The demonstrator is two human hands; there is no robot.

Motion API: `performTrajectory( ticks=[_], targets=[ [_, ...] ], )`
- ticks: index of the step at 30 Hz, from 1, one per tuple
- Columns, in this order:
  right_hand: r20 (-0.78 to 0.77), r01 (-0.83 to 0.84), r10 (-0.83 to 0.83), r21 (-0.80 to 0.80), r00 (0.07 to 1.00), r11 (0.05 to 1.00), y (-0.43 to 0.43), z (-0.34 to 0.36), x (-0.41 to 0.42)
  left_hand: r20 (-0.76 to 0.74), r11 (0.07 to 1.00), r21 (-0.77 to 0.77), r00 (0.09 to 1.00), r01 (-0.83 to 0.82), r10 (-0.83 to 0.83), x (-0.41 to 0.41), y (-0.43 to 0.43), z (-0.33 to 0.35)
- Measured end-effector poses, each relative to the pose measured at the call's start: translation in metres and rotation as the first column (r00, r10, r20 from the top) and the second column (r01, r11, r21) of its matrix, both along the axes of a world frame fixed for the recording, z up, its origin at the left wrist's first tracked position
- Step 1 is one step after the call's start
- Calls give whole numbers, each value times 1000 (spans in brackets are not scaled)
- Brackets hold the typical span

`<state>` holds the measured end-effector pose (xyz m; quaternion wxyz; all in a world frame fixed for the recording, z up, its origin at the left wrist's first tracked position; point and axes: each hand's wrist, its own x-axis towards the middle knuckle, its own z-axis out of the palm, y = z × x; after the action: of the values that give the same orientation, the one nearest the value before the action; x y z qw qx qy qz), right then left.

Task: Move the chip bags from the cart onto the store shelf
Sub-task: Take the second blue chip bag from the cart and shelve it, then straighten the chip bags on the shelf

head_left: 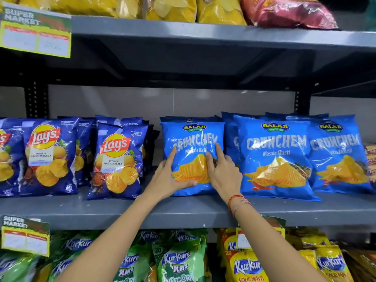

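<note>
A light blue Crunchem chip bag (193, 135) stands upright on the grey middle shelf (183, 212), in front of more bags of its kind. My left hand (173, 176) lies flat on its lower left with fingers spread and the thumb across the bottom. My right hand (221, 169) presses its lower right, index finger stretched up. Both hands touch the bag's front; neither closes around it. The cart is out of view.
Two more Crunchem bags (274, 155) stand to the right, dark blue Lay's bags (118, 159) to the left. Green and yellow Kurkure bags (177, 261) fill the shelf below, yellow bags (171, 7) the shelf above. Price tags (34, 31) hang at the left.
</note>
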<state>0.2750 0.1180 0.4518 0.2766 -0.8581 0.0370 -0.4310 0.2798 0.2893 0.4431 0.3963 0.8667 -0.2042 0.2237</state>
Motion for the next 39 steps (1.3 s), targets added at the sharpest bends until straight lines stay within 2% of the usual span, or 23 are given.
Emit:
performTrajectory(
  ticks=[7,11,13,15,17,19,21,23,26,28,33,39],
  targets=[
    [-39,-1,1,5,999,1000,2,-1,-6,-93,999,22,995,34,-32,-3,5,3],
    [171,82,-65,-89,983,993,17,4,-21,63,1000,15,998,-10,9,-20,16,1],
    [327,25,6,-93,945,995,33,9,-32,159,999,-27,987,-30,34,-32,30,6],
    [404,-97,136,-116,905,989,51,12,-40,240,996,-81,969,-41,60,-46,50,13],
    [317,-323,335,-92,887,942,72,14,-45,314,986,-134,940,-97,136,-56,78,18],
    [119,-527,524,-9,843,850,94,15,-46,334,965,-197,913,-175,234,-61,110,20],
    [-89,-609,611,54,786,791,114,13,-44,255,939,-221,914,-262,315,-61,143,17],
    [-215,-651,657,109,723,752,129,8,-40,61,930,-180,940,-320,335,-59,171,11],
    [-274,-693,728,225,629,684,143,-3,-30,-263,963,-87,938,-255,225,-56,195,3],
    [-294,-683,733,269,614,680,148,-7,-23,-320,976,-30,927,-215,194,-53,199,0],
    [-254,-661,725,297,641,689,160,-9,-11,-253,982,7,950,-189,184,-50,200,5],
    [-229,-661,690,200,687,723,178,-10,-4,-108,944,-58,942,-326,319,-44,200,-2]
  ],
)
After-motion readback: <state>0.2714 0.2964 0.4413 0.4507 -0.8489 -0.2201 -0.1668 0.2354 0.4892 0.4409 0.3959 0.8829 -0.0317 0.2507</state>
